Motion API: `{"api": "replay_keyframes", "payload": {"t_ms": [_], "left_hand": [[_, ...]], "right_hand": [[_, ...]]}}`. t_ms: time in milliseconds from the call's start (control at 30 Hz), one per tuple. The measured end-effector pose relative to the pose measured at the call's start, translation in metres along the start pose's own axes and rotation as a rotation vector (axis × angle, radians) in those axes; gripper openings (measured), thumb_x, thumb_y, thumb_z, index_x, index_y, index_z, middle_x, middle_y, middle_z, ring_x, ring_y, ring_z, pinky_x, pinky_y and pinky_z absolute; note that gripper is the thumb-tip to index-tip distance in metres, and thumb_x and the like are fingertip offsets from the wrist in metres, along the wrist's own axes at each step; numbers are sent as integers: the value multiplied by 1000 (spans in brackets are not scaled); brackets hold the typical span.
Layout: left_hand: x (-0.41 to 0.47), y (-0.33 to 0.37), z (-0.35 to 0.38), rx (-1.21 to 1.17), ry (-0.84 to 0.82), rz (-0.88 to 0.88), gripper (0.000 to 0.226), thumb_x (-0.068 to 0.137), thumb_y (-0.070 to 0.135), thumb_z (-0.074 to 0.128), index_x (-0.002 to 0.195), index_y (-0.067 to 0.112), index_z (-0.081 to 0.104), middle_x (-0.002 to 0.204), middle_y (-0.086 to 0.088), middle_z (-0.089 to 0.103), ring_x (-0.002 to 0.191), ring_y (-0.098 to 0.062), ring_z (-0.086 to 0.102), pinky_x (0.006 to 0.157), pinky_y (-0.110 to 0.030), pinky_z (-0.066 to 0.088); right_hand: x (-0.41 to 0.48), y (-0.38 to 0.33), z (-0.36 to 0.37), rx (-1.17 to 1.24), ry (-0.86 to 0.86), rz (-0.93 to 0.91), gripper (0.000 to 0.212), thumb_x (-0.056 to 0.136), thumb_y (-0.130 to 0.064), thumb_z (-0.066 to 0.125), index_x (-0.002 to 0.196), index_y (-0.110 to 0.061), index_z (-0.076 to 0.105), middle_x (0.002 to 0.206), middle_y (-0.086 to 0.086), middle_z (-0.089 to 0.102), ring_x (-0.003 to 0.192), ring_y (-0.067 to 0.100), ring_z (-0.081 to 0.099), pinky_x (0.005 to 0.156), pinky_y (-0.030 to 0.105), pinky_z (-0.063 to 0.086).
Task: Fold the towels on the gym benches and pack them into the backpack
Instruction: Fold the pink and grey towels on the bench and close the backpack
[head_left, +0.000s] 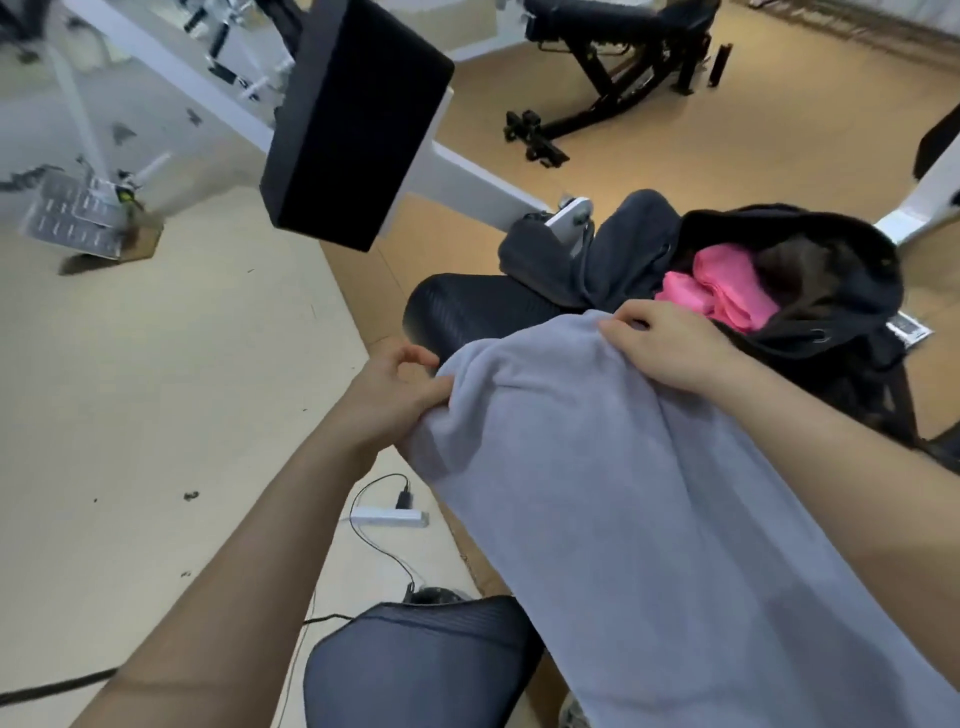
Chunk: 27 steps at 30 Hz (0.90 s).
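The grey fleecy towel (623, 493) drapes along the black padded bench (467, 317), left hand (400, 395) and right hand (670, 348) each pinching a far corner, seemingly to start a fold, beside the open black fabric backpack (810, 244) at the bench's far end.

A: Site type?
B: Gym. Black adjustable bench (618, 57) standing on the tan floor (701, 150), far side.
A: Other markers?
B: White steel machine frame (467, 176) carrying a thick black pad (353, 119). Ridged metal footplate (72, 223) low at left, on another white machine.
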<state>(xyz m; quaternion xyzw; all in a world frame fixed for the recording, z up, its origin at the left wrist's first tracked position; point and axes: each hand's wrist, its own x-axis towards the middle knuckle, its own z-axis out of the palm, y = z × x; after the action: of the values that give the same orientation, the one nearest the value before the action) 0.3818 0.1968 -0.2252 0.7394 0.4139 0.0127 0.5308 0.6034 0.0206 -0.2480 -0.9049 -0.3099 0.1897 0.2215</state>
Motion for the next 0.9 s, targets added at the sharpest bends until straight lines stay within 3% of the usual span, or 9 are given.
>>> {"api": "replay_keyframes", "payload": {"t_ms": [67, 133, 300, 433, 567, 667, 767, 833, 900], "left_hand": [[-5, 6, -4, 52, -33, 64, 9, 81, 34, 71, 84, 26, 69, 84, -7, 71, 78, -16, 63, 63, -28, 46], [-8, 7, -4, 96, 5, 175, 18, 85, 29, 67, 67, 24, 69, 69, 0, 65, 67, -10, 56, 58, -25, 42], [3, 9, -11, -121, 288, 384, 14, 88, 25, 55, 81, 14, 51, 70, 2, 50, 63, -11, 42, 54, -26, 35], [10, 21, -11, -241, 283, 426, 30, 87, -2, 49, 76, 26, 52, 65, 9, 53, 60, -8, 43, 51, -20, 33], [8, 38, -13, -364, 18, 381, 36, 83, -7, 52, 77, 26, 66, 85, 2, 65, 75, -14, 56, 63, -23, 43], [3, 48, -11, -380, -54, 294, 42, 86, -5, 47, 79, 25, 75, 89, 5, 71, 78, -14, 61, 65, -23, 49], [0, 50, -13, -322, -189, 253, 45, 85, -8, 44, 90, 21, 77, 98, 2, 74, 84, -15, 64, 65, -20, 51], [-2, 52, -15, -255, -306, 274, 45, 80, -6, 45, 100, 19, 76, 107, -2, 73, 89, -17, 66, 71, -25, 51], [-2, 57, -18, -242, -308, 300, 47, 75, -3, 45, 101, 20, 76, 106, -3, 73, 87, -16, 66, 70, -25, 51]], "right_hand": [[11, 6, 5, 77, -11, 33, 29, 91, -54, 45, 97, -30, 60, 103, -8, 62, 101, 20, 56, 83, 36, 43], [20, 14, 8, 104, 32, 58, 29, 88, -55, 48, 96, -28, 54, 105, -2, 57, 109, 27, 50, 89, 38, 38], [32, 15, 17, 271, 121, 216, 33, 88, -52, 53, 102, -23, 46, 121, 11, 42, 121, 31, 34, 102, 41, 29], [33, 5, -3, 523, 174, 204, 37, 90, -55, 51, 94, -18, 50, 91, 4, 57, 87, 23, 55, 75, 34, 43], [31, -14, -36, 301, 10, -12, 37, 90, -49, 56, 82, -15, 69, 51, -6, 57, 48, 9, 50, 57, 28, 43], [34, -37, -36, 180, -75, -253, 6, 83, -29, 69, 86, -25, 73, 68, -13, 66, 64, -3, 55, 69, 24, 47], [37, -64, -26, 152, -426, -414, 51, 82, -14, 71, 127, -34, 58, 129, -16, 58, 117, -1, 51, 99, 21, 42], [34, -84, -21, 7, -591, -523, 57, 75, -8, 69, 121, -38, 55, 127, -15, 55, 116, 9, 54, 91, 26, 47], [33, -98, -20, -90, -692, -574, 34, 72, -7, 70, 99, -26, 61, 104, -3, 65, 94, 21, 64, 75, 32, 52]]}}
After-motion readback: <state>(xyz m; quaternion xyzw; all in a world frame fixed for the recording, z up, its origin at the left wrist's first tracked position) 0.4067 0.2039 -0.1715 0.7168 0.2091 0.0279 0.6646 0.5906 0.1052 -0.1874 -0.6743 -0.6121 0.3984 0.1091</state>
